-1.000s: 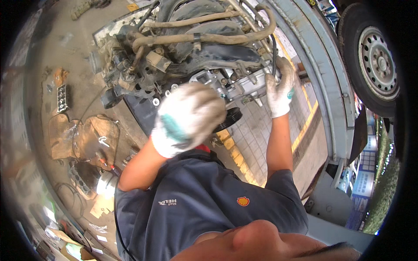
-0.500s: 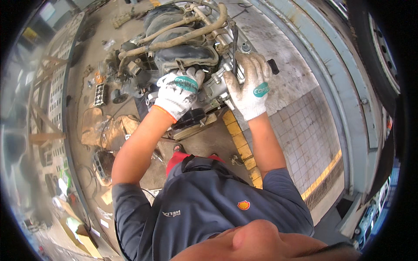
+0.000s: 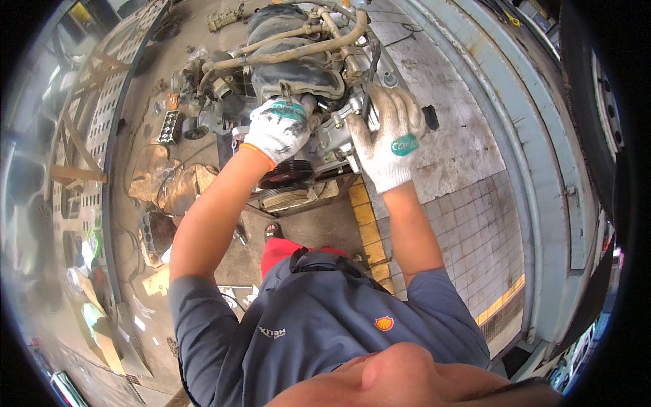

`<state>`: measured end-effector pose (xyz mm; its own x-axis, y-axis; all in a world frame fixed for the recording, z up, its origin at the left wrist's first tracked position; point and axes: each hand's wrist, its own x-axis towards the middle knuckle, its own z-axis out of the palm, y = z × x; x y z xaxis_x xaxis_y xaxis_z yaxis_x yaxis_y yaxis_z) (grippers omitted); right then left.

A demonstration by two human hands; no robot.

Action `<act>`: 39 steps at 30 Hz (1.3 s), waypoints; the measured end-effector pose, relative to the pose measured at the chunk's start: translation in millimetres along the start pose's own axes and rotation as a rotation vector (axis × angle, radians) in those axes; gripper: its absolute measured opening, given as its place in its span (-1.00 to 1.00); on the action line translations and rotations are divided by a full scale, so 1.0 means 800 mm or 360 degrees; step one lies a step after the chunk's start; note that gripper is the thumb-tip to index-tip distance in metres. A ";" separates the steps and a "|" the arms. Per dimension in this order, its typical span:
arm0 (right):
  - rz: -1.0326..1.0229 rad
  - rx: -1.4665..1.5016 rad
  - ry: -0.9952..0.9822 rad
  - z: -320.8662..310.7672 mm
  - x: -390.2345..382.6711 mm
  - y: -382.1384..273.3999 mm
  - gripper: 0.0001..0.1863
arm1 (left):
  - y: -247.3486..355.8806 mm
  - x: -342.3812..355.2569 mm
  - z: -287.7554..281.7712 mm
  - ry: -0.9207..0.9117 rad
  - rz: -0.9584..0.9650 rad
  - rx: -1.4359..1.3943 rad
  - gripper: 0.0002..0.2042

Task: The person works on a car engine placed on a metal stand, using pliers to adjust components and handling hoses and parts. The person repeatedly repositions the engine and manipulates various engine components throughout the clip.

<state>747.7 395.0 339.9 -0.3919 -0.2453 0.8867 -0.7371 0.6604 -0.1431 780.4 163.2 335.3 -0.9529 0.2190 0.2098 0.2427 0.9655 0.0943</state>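
A dirty engine fills the top middle, with a black intake manifold (image 3: 291,73), tan pipes (image 3: 325,43), a silver housing (image 3: 332,132) and a dark pulley (image 3: 285,175). My left hand (image 3: 278,129), in a white glove with an orange cuff, is curled against the engine just below the manifold; what its fingertips hold is hidden. My right hand (image 3: 390,132), in a soiled white glove, lies over the engine's right side beside a black hose (image 3: 371,74), its thumb apart from its bent fingers.
A blue-grey steel post (image 3: 556,169) runs along the right, with a tire beyond. A perforated metal rack (image 3: 88,190) stands left. Engine parts (image 3: 169,127), brown cardboard (image 3: 152,173) and cables lie on the floor. My sandaled foot (image 3: 273,230) shows below the engine.
My left hand has gone from a blurred position nearer me up to the engine below the manifold. My right hand's fingers have spread over the engine's side. The view has shifted.
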 end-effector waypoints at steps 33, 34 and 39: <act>0.0111 -0.0841 -0.0330 0.059 0.015 -0.118 -0.72 | -0.186 -0.115 -0.019 0.1065 0.0884 -0.1136 -0.58; 0.0097 -0.0883 -0.0302 0.063 0.013 -0.117 -0.70 | -0.226 -0.130 0.019 0.1295 0.0729 -0.1117 -0.56; 0.0102 -0.0992 -0.0292 0.072 0.007 -0.114 -0.72 | -0.340 -0.129 0.066 0.1417 -0.0789 -0.1437 -0.52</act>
<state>780.6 292.3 332.6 -0.5525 -0.2726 0.7877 -0.2737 0.9519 0.1375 803.0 -114.1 236.5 -0.6181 -0.6172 0.4868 0.2729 0.4123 0.8692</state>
